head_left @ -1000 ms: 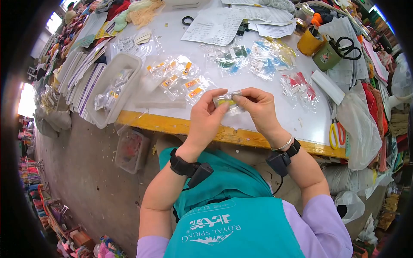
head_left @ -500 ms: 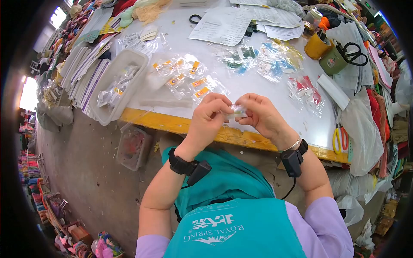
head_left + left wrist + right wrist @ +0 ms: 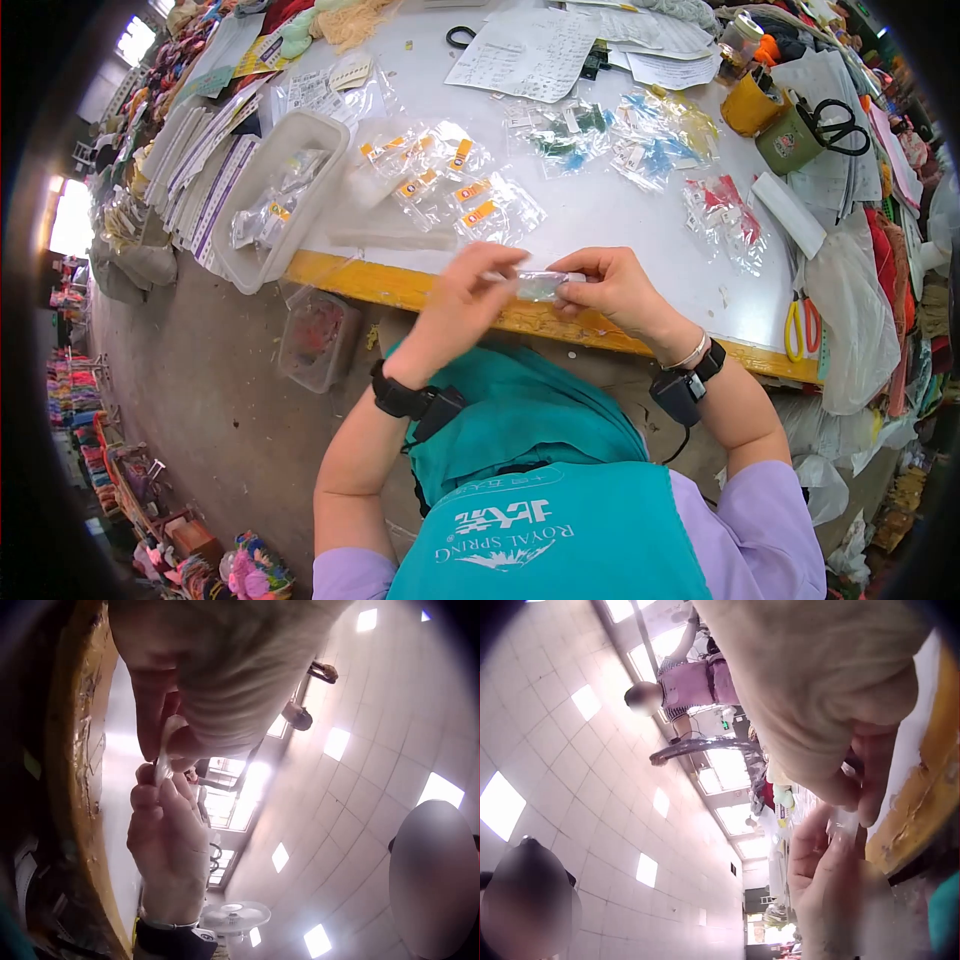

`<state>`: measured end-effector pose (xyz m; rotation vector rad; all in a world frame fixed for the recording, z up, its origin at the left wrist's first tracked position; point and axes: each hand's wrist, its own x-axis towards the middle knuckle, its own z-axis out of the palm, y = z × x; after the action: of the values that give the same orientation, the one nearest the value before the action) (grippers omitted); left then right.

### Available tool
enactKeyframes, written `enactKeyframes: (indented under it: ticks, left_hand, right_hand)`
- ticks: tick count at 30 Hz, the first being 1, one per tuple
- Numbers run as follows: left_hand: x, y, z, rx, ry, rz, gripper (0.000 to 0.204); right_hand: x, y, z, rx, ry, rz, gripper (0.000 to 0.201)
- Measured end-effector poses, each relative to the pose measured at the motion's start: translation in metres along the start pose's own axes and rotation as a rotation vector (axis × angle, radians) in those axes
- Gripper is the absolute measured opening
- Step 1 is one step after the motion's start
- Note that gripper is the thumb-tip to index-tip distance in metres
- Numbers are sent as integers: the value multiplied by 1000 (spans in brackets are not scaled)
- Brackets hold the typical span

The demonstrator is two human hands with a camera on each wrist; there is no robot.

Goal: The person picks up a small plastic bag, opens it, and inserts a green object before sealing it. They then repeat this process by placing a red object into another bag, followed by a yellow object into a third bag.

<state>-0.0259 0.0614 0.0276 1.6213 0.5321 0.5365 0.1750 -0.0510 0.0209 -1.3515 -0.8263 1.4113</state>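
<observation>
Over the table's worn yellow edge (image 3: 395, 290), a small clear plastic bag (image 3: 538, 285), folded into a narrow strip, stretches between both hands. My right hand (image 3: 622, 292) pinches its right end between thumb and fingers. At the other end, my left hand (image 3: 462, 308) is motion-blurred in the head view. The left wrist view shows its fingers gripping the crumpled bag (image 3: 166, 754), with the right hand's fingertips right below. Little of what is inside the bag shows. Ahead of the left hand lie clear packets with orange labels (image 3: 480, 212).
A white plastic bin (image 3: 335, 165) with packets stands at the left. Packets with green pieces (image 3: 560, 140), blue pieces and red pieces (image 3: 735, 215) lie farther back. Scissors (image 3: 795, 330) rest at the right edge, near a green cup (image 3: 787, 145). Printed sheets (image 3: 520, 55) cover the back.
The bag went from being held flat with a yellow-green piece showing to a narrow folded strip. Both hands shifted slightly toward the body, the left one now blurred.
</observation>
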Motion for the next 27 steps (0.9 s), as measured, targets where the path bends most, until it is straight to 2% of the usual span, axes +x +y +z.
enactKeyframes:
  ticks: [3,6,7,10,16,19,22,25,27]
  left_hand:
    - [19,8,-35,819,161,407,29]
    - [38,6,-56,1146,-13,543,33]
    - [40,2,-56,1197,-28,543,31]
    - [44,-4,-54,1254,-84,546,27]
    - [50,-15,-52,1285,-64,620,15]
    - [48,-16,-43,1212,45,552,14]
    - [48,-17,-25,1021,142,460,13]
    - [50,-17,-7,907,167,390,11]
    - [51,-12,7,815,193,409,9]
  right_hand:
    - [-2,-2,-2,-49,58,4,26]
    - [-2,2,-3,-6,61,6,26]
    - [-3,2,-3,1,64,4,26]
    - [-5,4,-2,27,80,-5,26]
    - [-5,6,-3,71,110,-11,25]
    - [-6,5,-3,82,119,-27,24]
    - [-7,0,3,103,124,-83,24]
    - [-7,-7,12,130,123,-152,25]
    - [-6,-12,16,159,135,-158,25]
